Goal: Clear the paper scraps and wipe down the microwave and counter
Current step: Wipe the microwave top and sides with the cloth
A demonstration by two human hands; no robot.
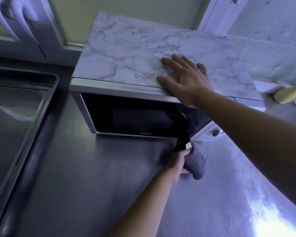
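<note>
A silver microwave (123, 115) with a dark glass door stands on the steel counter (96, 177). A marble-patterned sheet (126, 53) covers its top. My right hand (186, 79) lies flat on that sheet near the front edge, fingers spread, holding nothing. My left hand (179, 161) is lower, just in front of the microwave's bottom right corner, shut on a dark grey cloth (195, 161) with a small white tag. The cloth hangs just above the counter. No paper scraps are visible.
A steel sink basin (15, 117) lies to the left of the microwave. Pale cabinet doors (24, 28) run along the back. A yellowish object (287, 94) lies at the far right behind the microwave. Bright glare lights the counter at bottom right.
</note>
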